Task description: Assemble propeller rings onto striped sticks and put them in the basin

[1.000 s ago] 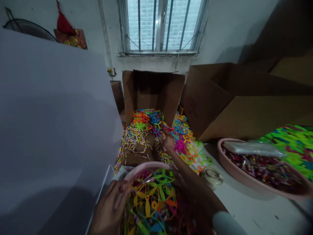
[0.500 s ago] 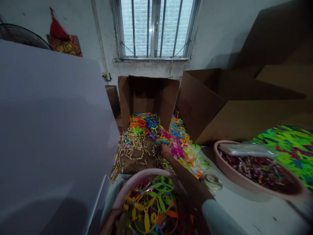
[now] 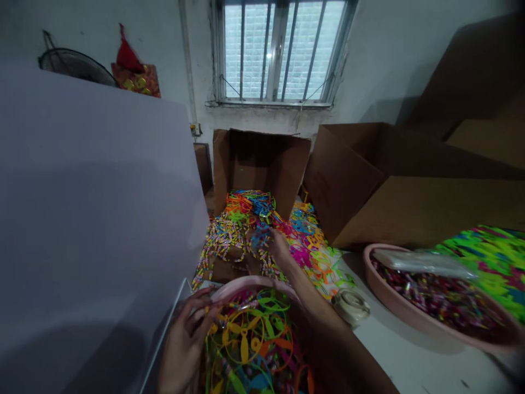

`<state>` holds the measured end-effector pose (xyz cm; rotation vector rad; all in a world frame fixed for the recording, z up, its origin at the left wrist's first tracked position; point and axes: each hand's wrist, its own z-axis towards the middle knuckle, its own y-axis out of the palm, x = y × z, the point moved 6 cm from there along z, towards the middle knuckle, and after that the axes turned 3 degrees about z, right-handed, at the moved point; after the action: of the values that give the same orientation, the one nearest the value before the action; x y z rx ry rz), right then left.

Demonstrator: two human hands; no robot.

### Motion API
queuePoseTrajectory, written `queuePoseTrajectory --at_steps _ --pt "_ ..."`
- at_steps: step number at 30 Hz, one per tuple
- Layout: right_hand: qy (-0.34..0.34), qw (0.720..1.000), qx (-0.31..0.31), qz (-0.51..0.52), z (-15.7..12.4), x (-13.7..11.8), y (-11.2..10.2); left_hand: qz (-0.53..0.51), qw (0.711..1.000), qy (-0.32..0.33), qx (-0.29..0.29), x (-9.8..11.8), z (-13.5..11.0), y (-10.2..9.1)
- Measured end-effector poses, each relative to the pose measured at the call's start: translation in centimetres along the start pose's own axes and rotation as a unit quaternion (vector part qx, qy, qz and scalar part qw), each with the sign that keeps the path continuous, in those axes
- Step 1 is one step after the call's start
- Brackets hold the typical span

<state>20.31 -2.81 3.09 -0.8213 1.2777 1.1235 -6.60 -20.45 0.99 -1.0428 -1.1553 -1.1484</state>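
My left hand (image 3: 184, 345) rests on the near left rim of a pink basin (image 3: 246, 283) full of bright plastic propeller rings (image 3: 250, 339); its fingers curl over the rim and the rings. My right arm stretches forward over the basin, and my right hand (image 3: 279, 246) sits in the heap of small coloured pieces (image 3: 225, 241) on the table, beside a blue ring (image 3: 259, 238). Its fingers are bent down into the heap and I cannot make out what they hold.
A large white panel (image 3: 94, 219) fills the left. Open cardboard boxes (image 3: 262, 161) (image 3: 394, 180) stand at the back and right. A second pink basin (image 3: 414, 303) of small pieces and a small glass jar (image 3: 350, 306) sit at the right. Green rings (image 3: 492, 262) lie far right.
My left hand has come back up onto the basin's rim. My right hand has stayed in the heap, shifting slightly. The view has swung a little to the left.
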Motion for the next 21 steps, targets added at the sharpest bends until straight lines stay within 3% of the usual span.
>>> queuePoseTrajectory --at_steps 4,10,12,16,21 --pt "0.066 0.988 -0.12 0.077 -6.5 -2.7 1.9 0.039 0.996 0.081 0.001 3.8 1.2 1.0" --pt "0.119 0.967 -0.183 0.134 -13.1 -4.9 1.8 -0.041 0.993 0.095 0.055 7.5 1.0 1.5" --pt "0.121 0.963 -0.206 0.122 -14.3 -5.3 1.7 -0.055 0.994 0.093 0.032 8.4 0.8 1.9" --pt "0.122 0.958 -0.25 0.068 -16.4 -6.3 1.1 -0.029 0.995 0.073 -0.068 9.6 0.7 2.9" --pt "0.065 0.959 -0.276 0.017 -17.9 -8.0 0.2 0.007 0.987 0.063 -0.146 10.0 0.4 3.7"
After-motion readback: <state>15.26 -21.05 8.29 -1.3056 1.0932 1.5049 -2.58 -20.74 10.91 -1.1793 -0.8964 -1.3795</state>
